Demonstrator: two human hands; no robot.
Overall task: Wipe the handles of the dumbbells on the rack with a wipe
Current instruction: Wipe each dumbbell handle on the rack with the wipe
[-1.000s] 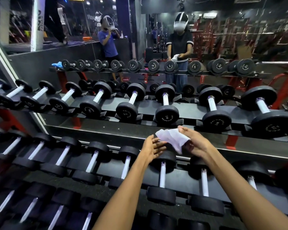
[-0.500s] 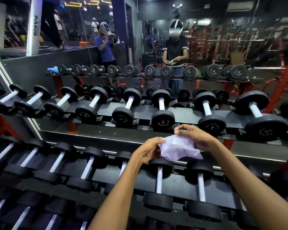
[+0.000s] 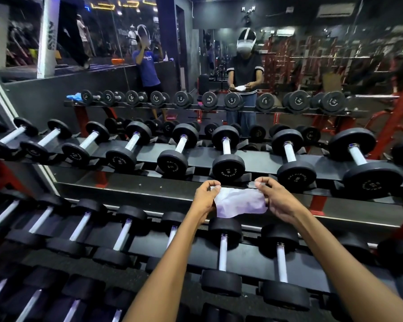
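Left hand (image 3: 205,197): fingers curled, thumb and forefinger pinching the left edge of the wipe (image 3: 240,203).
Right hand (image 3: 276,197): fingers curled, pinching the wipe's right top corner and edge.
Wipe: pale, thin, crumpled sheet stretched flat between the two hands, held in the air, touching no dumbbell.
Rack (image 3: 261,166): black tiers on red legs, sloping toward the person; dumbbells sit side by side in cradles.
Upper tier: just beyond the hands; black round-headed dumbbells with pale handles. Nearest one (image 3: 227,156) sits directly past the wipe.
Lower tier: below the hands. One dumbbell (image 3: 222,254) lies directly under the wipe, another (image 3: 280,263) under the right forearm.
Lowest tier: nearest the person, left of the left forearm; only blurred dark heads and pale handles show.
Mirror (image 3: 312,66): beyond the rack, reflecting the person with the wipe held between both hands and a second person in a blue shirt (image 3: 147,66).
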